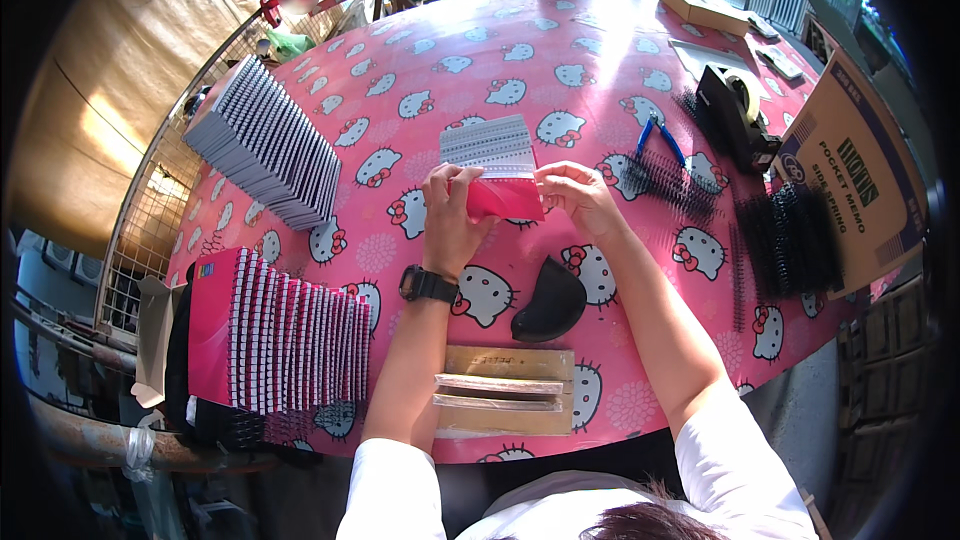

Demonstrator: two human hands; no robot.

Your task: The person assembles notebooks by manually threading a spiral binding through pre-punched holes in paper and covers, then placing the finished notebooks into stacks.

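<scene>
On your right, you have a black tape holder, with a flat box farther off. A tan sheet hangs on your left.

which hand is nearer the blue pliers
Right. The right hand is at the right edge of the pad, to the left of the pliers; the left hand is farther left, at the pad's left side.

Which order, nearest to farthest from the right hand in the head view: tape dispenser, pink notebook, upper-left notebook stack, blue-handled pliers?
1. Pink notebook: at the right hand.
2. Blue-handled pliers: right, ahead.
3. Tape dispenser: farther right.
4. Upper-left notebook stack: far left.
</scene>
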